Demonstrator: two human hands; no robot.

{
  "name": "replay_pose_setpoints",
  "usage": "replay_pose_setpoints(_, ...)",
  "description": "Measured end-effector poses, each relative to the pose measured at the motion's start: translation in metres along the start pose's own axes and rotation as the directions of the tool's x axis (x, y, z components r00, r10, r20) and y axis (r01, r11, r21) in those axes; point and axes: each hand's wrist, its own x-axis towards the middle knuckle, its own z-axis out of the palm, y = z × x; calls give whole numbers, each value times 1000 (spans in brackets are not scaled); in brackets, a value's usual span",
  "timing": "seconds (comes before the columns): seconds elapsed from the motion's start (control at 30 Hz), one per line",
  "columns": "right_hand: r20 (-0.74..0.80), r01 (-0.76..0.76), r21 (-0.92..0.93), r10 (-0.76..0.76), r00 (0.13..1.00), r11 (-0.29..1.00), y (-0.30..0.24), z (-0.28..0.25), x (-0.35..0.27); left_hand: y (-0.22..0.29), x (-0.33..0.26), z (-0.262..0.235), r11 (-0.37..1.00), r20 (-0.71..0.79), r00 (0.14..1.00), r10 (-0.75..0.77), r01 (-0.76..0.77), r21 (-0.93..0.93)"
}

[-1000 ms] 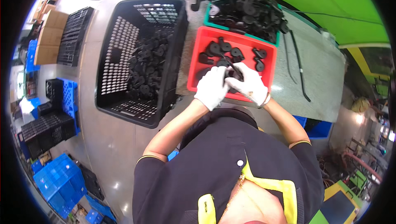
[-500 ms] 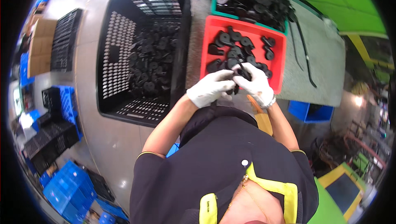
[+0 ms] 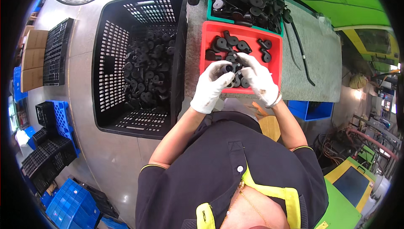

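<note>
My left hand (image 3: 210, 86), in a white glove, is closed around a small black plastic part (image 3: 227, 69), its round end showing between thumb and fingers. Opposite it, my right hand (image 3: 260, 80), gloved too, curls its fingers at the other side of the part; its fingertips are partly hidden. Both hands are over the near side of a red tray (image 3: 275, 66). Several similar black plastic parts (image 3: 230, 38) with rounded ends lie in that tray, some hidden beneath my hands.
A large black crate (image 3: 97, 98) holding many such parts stands left. Behind the red tray, a green tray (image 3: 219, 18) is heaped with longer black pieces. A bent black rod (image 3: 304, 56) lies on the grey tabletop (image 3: 326, 73). A blue bin (image 3: 311, 110) sits below its right edge.
My hands have turned and drawn slightly apart at the fingertips, so the part's round end now faces up. The view has shifted a little.
</note>
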Motion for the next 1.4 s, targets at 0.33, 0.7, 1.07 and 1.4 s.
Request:
replay_pose_setpoints(0.33, 79, 352, -346, -347, 934, 869, 2, -11, -26, -5, -13, 21, 984, -130, 977, 169, -159, 80)
replay_pose_setpoints(0.7, 199, 476, -574, -451, 870, 666, 18, -45, -37, -27, -18, 61, 956, -201, 937, 286, -266, 121)
replay_pose_setpoints(1.07, 130, 524, -509, -541, 831, 683, 34, -61, -43, -42, -9, 83, 912, -188, 903, 387, -346, 218)
replay_pose_setpoints(1.4, 86, 487, -564, -539, 838, 667, 44, -62, -46, -53, -3, 86, 835, -184, 851, 492, -402, 375)
